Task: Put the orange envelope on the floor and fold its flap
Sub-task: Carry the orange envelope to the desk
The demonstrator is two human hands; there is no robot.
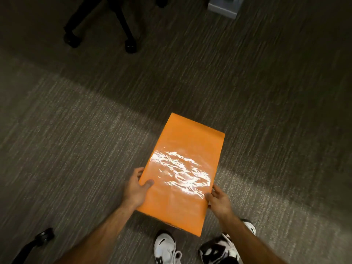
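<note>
The orange envelope is a large glossy padded mailer with a bright glare patch on its top face. It hangs in the air above the grey carpet, long side pointing away from me. My left hand grips its left edge, thumb on top. My right hand grips its right edge, thumb on top and fingers underneath. The far short end shows a straight edge; I cannot tell where the flap is or whether it is folded.
My two white-and-black shoes stand just under the envelope's near end. A black office chair base with casters sits at the far left. A grey box is at the far top. Another caster shows at bottom left.
</note>
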